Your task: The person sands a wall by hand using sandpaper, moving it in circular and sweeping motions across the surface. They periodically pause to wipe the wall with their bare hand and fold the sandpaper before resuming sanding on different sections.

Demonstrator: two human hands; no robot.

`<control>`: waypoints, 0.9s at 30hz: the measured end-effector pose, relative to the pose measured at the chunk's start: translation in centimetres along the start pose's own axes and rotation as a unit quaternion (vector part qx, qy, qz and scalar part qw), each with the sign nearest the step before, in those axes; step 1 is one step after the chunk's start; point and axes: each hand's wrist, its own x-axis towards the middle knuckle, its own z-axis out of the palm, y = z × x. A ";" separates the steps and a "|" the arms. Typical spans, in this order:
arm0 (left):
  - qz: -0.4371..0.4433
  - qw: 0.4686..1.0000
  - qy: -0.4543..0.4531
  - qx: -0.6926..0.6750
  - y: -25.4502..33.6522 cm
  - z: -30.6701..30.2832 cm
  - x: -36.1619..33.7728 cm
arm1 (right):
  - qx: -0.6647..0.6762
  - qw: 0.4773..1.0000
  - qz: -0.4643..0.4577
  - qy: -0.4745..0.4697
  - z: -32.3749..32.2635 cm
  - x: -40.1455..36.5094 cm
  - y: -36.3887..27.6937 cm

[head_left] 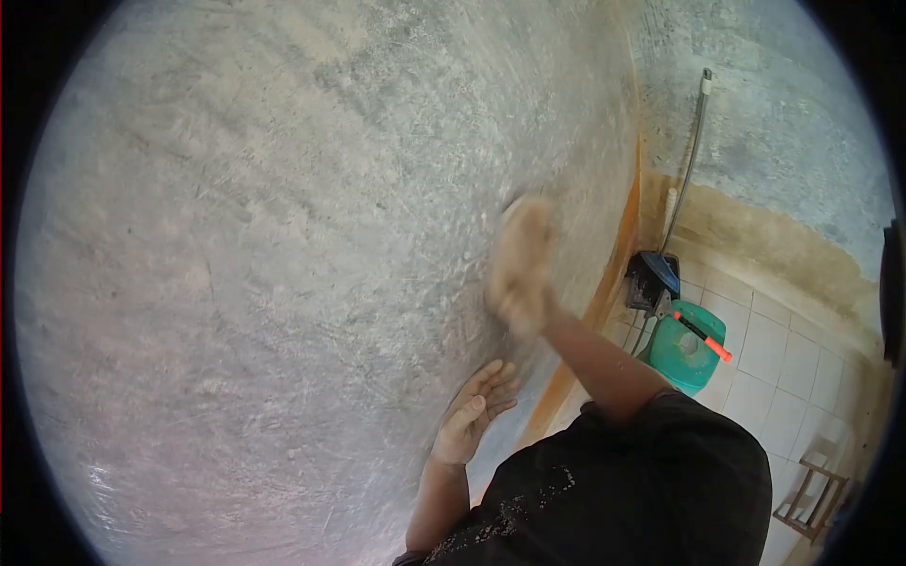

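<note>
Right hand (524, 264) up against the grey plastered wall (283, 236), all blur, grip impossible to tell! Left hand (475, 412) at the wall too, fingers loosely spread, contact unclear. Broad wall surface runs away left of both; on the wall's right, the orange-brown border (620, 242) sits close, black dustpan (644, 283) beyond.

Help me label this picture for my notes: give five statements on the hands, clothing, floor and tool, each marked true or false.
1. The right hand is blurred. True.
2. The left hand is clenched into a fist. False: its fingers are extended.
3. The clothing is white. False: it is black.
4. An orange-and-black tool lies on a green plastic item. True.
5. The floor is bare wood. False: it is pale tile.
</note>
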 end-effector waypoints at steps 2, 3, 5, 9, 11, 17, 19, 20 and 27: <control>0.002 1.000 0.000 -0.003 0.3 0.2 0.1 | 0.041 0.978 0.195 0.065 -0.4 1.4 1.4; -0.002 1.000 0.004 -0.006 0.0 0.3 0.1 | -0.040 0.967 0.241 0.076 -2.0 3.2 0.1; -0.006 1.000 0.004 -0.006 -0.2 0.0 0.9 | -0.134 0.973 0.163 0.089 -1.5 6.5 -3.1; -0.019 1.000 0.003 0.004 -0.3 0.7 2.3 | -0.156 0.975 -0.100 -0.125 -2.5 5.8 -7.3; -0.018 1.000 0.011 0.005 -0.5 0.6 2.6 | -0.096 0.993 -0.062 -0.043 -3.8 4.8 -1.0; -0.014 1.000 0.015 -0.003 -0.7 0.7 3.2 | -0.144 0.988 0.036 0.037 -2.3 6.0 -4.0; -0.013 1.000 0.008 0.002 -0.1 1.2 3.8 | -0.146 0.981 -0.041 -0.117 -3.5 6.2 -5.7; -0.010 1.000 0.006 0.002 0.1 1.6 4.0 | -0.144 0.967 -0.080 -0.195 -3.9 6.1 -6.0; 0.019 1.000 0.023 0.008 0.8 1.9 3.3 | -0.112 0.984 0.102 0.098 -2.4 7.7 -2.1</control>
